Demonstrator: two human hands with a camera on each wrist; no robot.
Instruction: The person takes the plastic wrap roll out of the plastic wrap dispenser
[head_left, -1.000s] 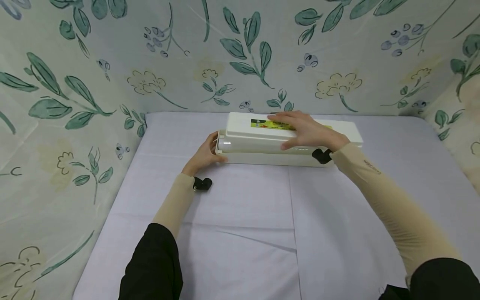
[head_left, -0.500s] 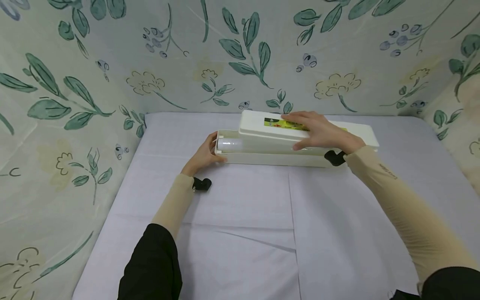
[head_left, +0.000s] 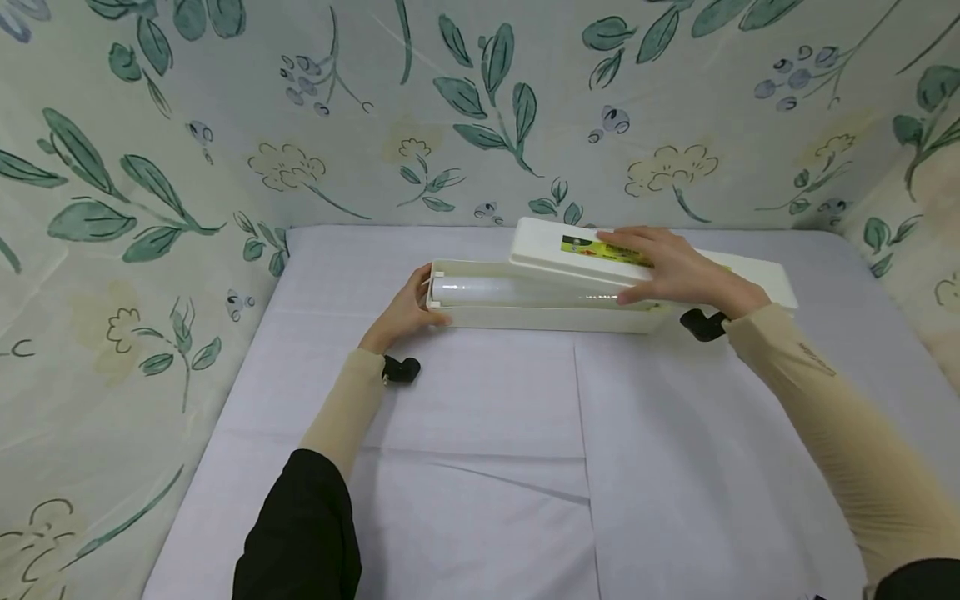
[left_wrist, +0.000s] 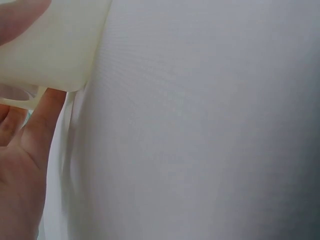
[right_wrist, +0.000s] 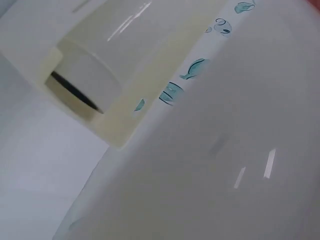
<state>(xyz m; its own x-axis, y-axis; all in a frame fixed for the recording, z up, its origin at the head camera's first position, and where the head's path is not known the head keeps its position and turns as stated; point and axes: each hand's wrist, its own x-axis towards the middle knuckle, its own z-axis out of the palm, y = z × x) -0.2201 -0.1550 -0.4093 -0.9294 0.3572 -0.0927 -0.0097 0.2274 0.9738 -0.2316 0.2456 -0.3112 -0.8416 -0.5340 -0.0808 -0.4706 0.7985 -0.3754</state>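
Note:
A long white box (head_left: 540,320) lies at the back of the table, with a clear, shiny roll of cling film (head_left: 480,290) inside it. My left hand (head_left: 405,312) grips the box's left end, thumb at the front corner and fingers behind. In the left wrist view, a finger curls under the end wall of the box (left_wrist: 55,60). The white lid (head_left: 536,242), with a yellow-green label, is in my right hand (head_left: 682,271), fingers over its top and thumb along its front edge. It sits skewed over the box's right part. The right wrist view shows the lid's glossy surface (right_wrist: 225,175) beside the roll (right_wrist: 130,45).
A white cloth (head_left: 465,500) with fold creases covers the table. Behind and to the left hangs a curtain (head_left: 360,108) printed with leaves and flowers. A dark wrist camera (head_left: 401,369) is strapped at the left wrist.
My right hand has slid the lid to the right, so more of the film roll shows at the left. The left hand and the box have stayed in place.

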